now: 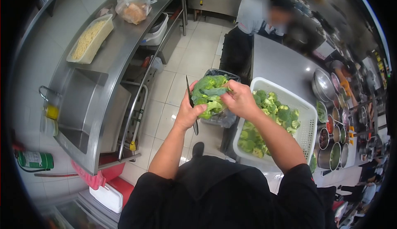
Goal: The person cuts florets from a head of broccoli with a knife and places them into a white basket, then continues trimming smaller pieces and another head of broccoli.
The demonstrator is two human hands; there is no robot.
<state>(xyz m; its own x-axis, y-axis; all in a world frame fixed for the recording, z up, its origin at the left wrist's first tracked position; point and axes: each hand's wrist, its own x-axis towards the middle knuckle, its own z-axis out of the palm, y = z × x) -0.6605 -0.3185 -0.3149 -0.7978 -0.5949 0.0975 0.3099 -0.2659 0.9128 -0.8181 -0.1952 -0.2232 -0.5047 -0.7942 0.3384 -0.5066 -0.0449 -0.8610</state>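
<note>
A head of broccoli [210, 82] is held out in front of me, above a bin lined with a black bag. My left hand [188, 114] is closed around its left side, thumb pressed on a pale green part. A slim dark knife [188, 87] stands nearly upright in the same hand, between palm and broccoli. On the other side, my right hand [240, 99] pinches a green broccoli leaf [215, 91] that lies across the head. The right fingertips are partly hidden. Below my right forearm, a white perforated basket [308, 131] holds many cut broccoli florets [285, 114].
The black-lined bin [235, 75] stands on the tiled floor. A steel sink [80, 105] and a tub of pale strips [96, 43] are at left. Another person [252, 16] stands behind the steel counter [275, 61], which bears metal bowls [324, 84] at right.
</note>
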